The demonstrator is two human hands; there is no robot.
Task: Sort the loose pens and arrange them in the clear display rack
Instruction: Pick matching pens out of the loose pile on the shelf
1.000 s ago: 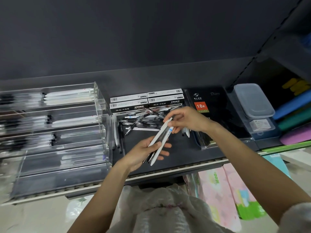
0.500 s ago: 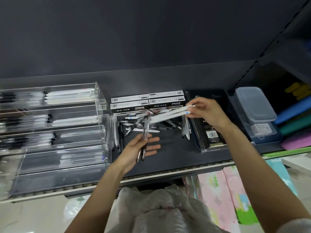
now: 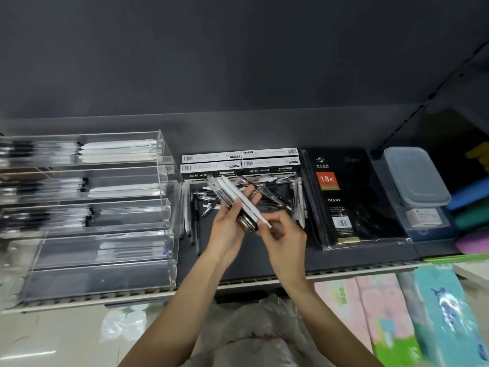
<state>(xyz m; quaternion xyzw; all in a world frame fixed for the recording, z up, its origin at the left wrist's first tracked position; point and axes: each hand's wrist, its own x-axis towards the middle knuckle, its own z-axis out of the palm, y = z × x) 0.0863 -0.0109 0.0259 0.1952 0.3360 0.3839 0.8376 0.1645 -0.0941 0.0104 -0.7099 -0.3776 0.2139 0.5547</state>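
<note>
Bare shelf (image 3: 344,260) strip ahead; clear display rack (image 3: 164,197) left, loose pens (image 3: 277,197) and diary (image 3: 352,200) behind.

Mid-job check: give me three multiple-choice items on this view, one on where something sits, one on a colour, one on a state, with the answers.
1. Where is the clear display rack relative to the loose pens on the shelf?
A. left of them
B. right of them
C. in front of them

2. What colour is the "18K" label on the diary?
A. blue
B. orange-red
C. green

3. What is the left hand doing?
A. resting flat on the shelf
B. gripping a bundle of pens
C. hanging idle

Answers: 1 A, the rack fills the shelf's left side. 2 B, the label square is orange-red. 3 B, its fingers curl round several pens while the right hand pinches their lower end.
</note>
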